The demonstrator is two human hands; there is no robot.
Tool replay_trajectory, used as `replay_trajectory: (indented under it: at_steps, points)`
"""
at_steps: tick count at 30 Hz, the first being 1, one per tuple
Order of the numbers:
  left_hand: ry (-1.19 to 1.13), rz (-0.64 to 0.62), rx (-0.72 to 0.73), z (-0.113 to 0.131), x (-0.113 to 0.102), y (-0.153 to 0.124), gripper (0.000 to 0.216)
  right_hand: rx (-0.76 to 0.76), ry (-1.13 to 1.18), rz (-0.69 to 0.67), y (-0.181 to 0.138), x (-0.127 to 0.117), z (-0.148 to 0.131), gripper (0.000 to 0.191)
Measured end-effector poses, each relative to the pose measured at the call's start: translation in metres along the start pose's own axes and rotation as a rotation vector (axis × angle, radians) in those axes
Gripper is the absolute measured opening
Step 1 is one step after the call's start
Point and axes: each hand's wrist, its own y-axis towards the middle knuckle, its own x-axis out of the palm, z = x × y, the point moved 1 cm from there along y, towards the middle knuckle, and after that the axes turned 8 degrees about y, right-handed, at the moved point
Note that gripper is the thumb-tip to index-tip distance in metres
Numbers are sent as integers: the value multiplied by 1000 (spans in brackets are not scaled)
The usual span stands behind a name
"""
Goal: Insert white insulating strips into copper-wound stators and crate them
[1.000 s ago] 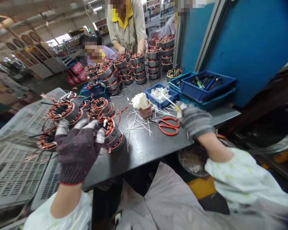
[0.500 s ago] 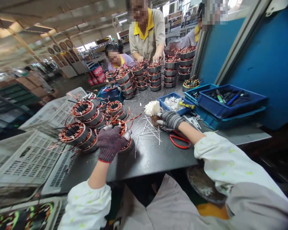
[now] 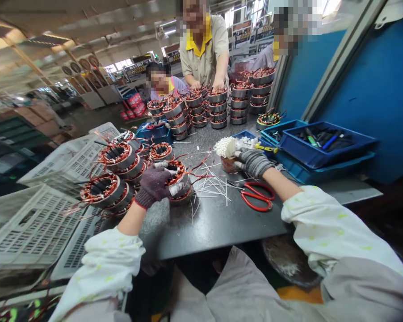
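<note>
My left hand, in a dark purple knit glove, grips the rim of a motor stator with copper windings. That stator sits on top of another one at the table's front. My right hand, in a grey striped glove, is closed around the side of a brown cup. Packed upright in the cup is a bundle of thin white tubes. Between the two hands, loose white tubes lie scattered over the tabletop. Red-handled scissors rest below my right wrist.
Stacked stators stand at the left, beside grey plastic crates. Blue trays with tools sit at the right, near a yellow cutter. Across the table, a co-worker touches more stacked stators.
My right hand and the cup have shifted right, now covering part of the small blue tray. My left hand has moved up slightly on the stator, and more of its side shows.
</note>
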Motion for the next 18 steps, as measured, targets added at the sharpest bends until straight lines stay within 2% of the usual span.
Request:
replay_trajectory:
  at_steps: [3,4,6,10,13,16,18]
  points:
    - [-31,12,81,-5,-1,10,38,103,52,117,-29,2,4,42]
    - [-21,11,104,-5,-3,12,37,135,77,121,-40,3,5,41]
    - [49,26,100,3,-11,12,36,148,113,46,-60,7,0,40]
    - [262,76,-101,38,-20,12,45,14,79,-190,-72,20,-28,38]
    - [307,-34,-285,61,-10,17,52,-17,-41,-318,-60,32,-53,37]
    - [289,-135,-424,66,2,23,51,-1,-115,-342,-50,31,-65,31]
    - [263,-135,-428,61,5,23,48,21,-130,-310,-53,16,-61,30]
